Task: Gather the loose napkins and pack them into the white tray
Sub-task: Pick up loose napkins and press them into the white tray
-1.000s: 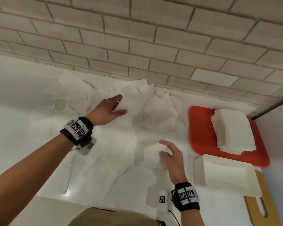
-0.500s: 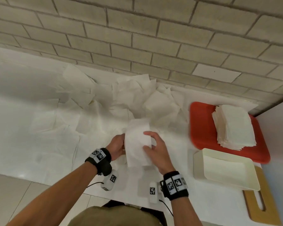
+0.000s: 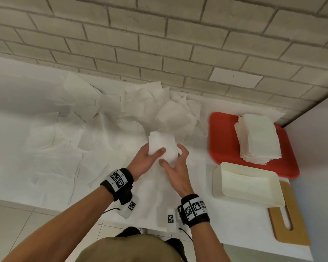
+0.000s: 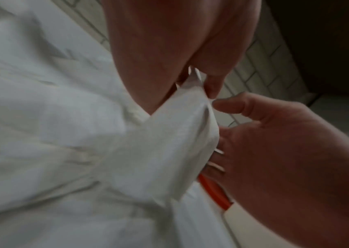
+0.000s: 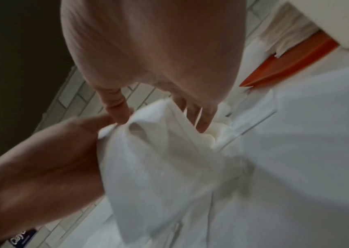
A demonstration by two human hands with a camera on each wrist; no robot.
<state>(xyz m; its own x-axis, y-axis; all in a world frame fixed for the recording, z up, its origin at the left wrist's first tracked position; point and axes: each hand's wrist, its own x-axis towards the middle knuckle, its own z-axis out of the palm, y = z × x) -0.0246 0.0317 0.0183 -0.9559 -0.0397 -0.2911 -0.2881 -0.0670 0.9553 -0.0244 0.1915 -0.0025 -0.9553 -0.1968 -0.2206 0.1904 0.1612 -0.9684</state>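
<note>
1. Holding a napkin point(image 3: 162, 148) above the table point(image 3: 235, 231), the left hand point(image 3: 144, 159) pinches it, thumb on top.
2. Right hand point(image 3: 177, 165) grips its other edge, fingers curled.
3. Loose napkins point(image 3: 144, 104) lie behind; white tray point(image 3: 216, 178) sits right.

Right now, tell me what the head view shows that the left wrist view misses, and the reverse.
Only the head view shows the stack of napkins on the red tray, the wooden board, both wristbands and the loose napkins along the brick wall. Only the left wrist view shows, close up, the left thumb pinching the napkin's edge. Both show the two hands, left hand and right hand, holding one napkin, plus the white tray.
</note>
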